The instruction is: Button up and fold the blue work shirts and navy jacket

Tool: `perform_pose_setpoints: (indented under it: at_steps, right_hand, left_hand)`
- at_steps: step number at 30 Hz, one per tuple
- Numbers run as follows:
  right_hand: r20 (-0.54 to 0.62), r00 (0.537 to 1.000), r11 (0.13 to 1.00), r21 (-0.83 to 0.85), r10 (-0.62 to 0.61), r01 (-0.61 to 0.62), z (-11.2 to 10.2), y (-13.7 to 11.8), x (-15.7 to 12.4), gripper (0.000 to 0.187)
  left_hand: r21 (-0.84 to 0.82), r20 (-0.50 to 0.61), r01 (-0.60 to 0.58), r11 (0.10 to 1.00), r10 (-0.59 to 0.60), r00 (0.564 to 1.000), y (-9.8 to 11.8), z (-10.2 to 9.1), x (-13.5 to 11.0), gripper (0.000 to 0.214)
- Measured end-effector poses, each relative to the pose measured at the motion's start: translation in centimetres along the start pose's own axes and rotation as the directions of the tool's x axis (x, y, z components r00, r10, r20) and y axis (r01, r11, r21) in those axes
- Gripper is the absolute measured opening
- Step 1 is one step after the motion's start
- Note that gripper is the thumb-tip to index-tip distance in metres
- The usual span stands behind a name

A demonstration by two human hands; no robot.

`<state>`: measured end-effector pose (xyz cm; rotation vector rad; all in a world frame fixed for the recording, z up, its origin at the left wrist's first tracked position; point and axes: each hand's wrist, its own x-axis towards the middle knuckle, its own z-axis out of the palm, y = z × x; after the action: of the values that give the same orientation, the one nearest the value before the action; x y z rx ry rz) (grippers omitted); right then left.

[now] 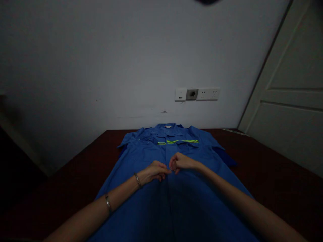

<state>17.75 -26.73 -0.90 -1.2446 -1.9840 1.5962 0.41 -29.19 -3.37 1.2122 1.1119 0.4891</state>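
A blue work shirt [141, 158] with a yellow-green reflective stripe [178, 142] lies flat, front up, on a dark red-brown table [272, 174], collar toward the wall. My left hand [153, 171] and my right hand [180, 162] meet at the shirt's front placket, mid-chest. Both have fingers curled and pinched together on the placket edges. Two bracelets show on my left arm, one at the wrist [137, 179].
A grey wall rises just behind the table with a row of white sockets [198, 94]. A white door [292, 111] stands at the right. The shirt's sleeves [227, 156] are tucked beside the body. The left of the room is dark.
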Motion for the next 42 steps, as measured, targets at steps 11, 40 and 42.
perform_pose_setpoints:
  at_steps: [11,40,42]
  right_hand:
    - [-0.131,0.991,0.995,0.092,-0.022,0.034,1.0,1.0,-0.7,0.015]
    - [0.123,0.989,0.988,-0.125,-0.077,0.092,-1.5,0.3,0.7,0.009]
    - [0.126,0.990,0.989,-0.121,-0.069,0.084,-1.5,0.5,0.9,0.008]
  left_hand:
    - [0.049,-0.050,-0.014,0.999,0.017,0.999,0.4,0.5,-0.5,0.035]
    - [-0.037,-0.099,-0.081,0.996,0.078,0.992,-0.1,0.6,0.0,0.029]
    - [-0.035,-0.091,-0.081,0.996,0.078,0.993,-0.1,0.6,0.0,0.027]
